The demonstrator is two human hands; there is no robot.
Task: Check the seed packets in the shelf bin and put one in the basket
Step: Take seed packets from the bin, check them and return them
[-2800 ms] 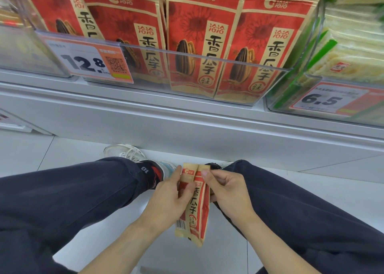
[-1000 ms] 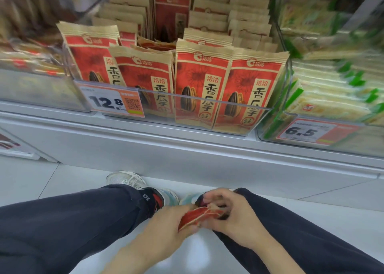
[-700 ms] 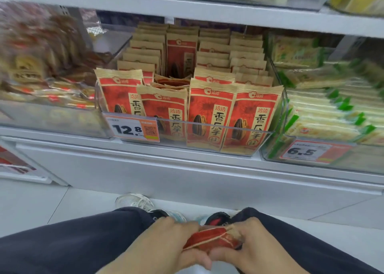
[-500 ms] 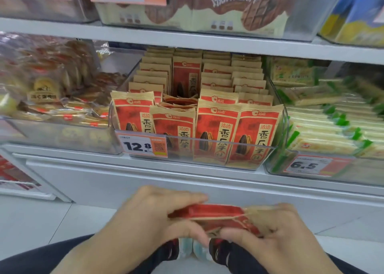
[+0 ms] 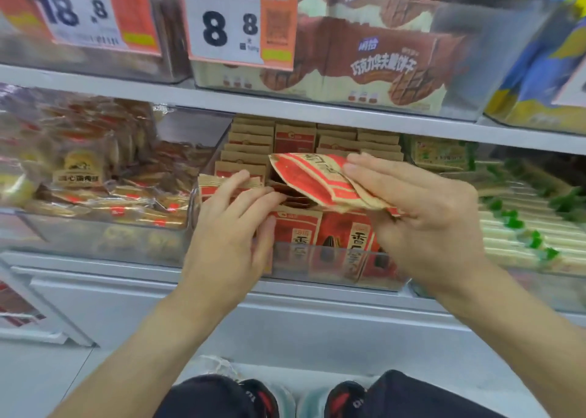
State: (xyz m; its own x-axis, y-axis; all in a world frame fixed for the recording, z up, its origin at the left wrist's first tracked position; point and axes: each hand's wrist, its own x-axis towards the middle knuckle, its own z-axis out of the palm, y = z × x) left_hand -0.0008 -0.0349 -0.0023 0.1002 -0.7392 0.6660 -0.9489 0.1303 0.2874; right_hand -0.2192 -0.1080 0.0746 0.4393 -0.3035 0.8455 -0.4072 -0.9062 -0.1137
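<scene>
Shop floor at frame bottom, dark trousers (image 5: 203, 398) and shoes (image 5: 345, 397) nearest. Above them both forearms reach up to the lower shelf. Right hand (image 5: 425, 217), centre right, grasps a red seed packet (image 5: 314, 179) between thumb and fingers, held tilted over the clear shelf bin (image 5: 333, 262). Left hand (image 5: 231, 224), centre, has its grip released: fingers loosely spread, tips on the upright packets (image 5: 228, 183) in the bin.

Step, as a judgement: checking stock with one packet already out. To do it well, part the rows with the left fingertips and keep the right pinch firm. Basket not in view.

Around: blurred wrapped pastries (image 5: 79, 170) at left, green-and-white packs (image 5: 526, 224) at right. Farther up, upper shelf with biscuit box (image 5: 364, 68) and price tag (image 5: 241, 21). Bin's front wall and tight rows hinder reaching in.
</scene>
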